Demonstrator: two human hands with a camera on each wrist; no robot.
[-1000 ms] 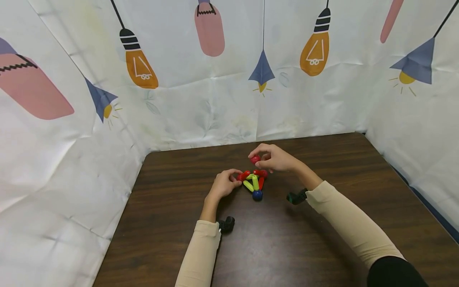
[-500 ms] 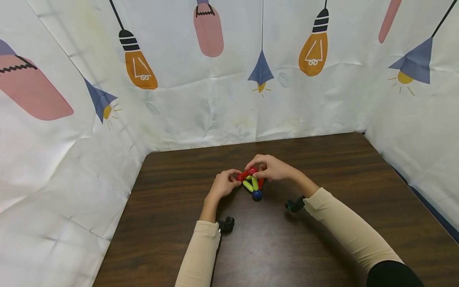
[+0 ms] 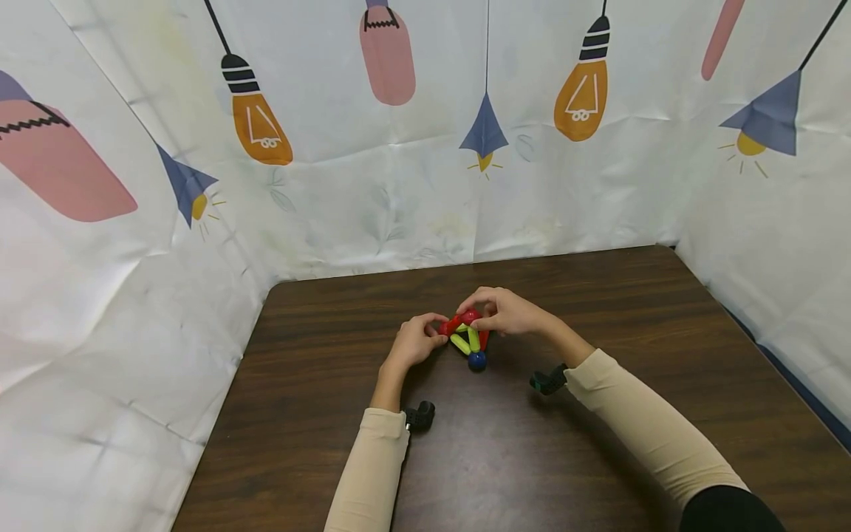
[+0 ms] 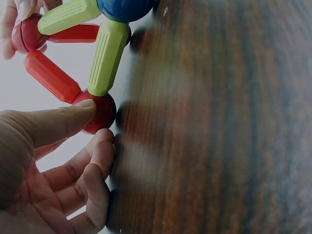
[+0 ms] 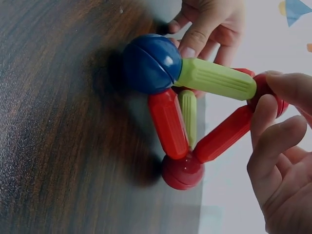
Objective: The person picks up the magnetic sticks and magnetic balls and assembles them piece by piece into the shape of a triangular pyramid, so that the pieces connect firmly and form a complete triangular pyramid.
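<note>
A small pyramid of magnetic rods and balls stands on the table. My left hand (image 3: 414,341) pinches a red ball (image 4: 103,114) at its left base corner, between thumb and fingers. At the top, my right hand (image 3: 510,310) pinches another red ball (image 5: 259,87). A lime green rod (image 5: 219,80) and a red rod (image 5: 226,134) reach up to that top ball. The blue ball (image 3: 476,360) forms the near base corner, and a third red ball (image 5: 183,171) sits at the right base corner. Fingers partly cover both pinched balls.
The dark wood table (image 3: 319,369) has its back edge against a white curtain (image 3: 399,207) printed with lamps. A black wrist camera (image 3: 420,417) sits by the left sleeve, another black camera (image 3: 548,379) by the right.
My right hand has come down with its red ball onto the top of the rods, which have swung up to meet at it. The left hand has stayed on its ball.
</note>
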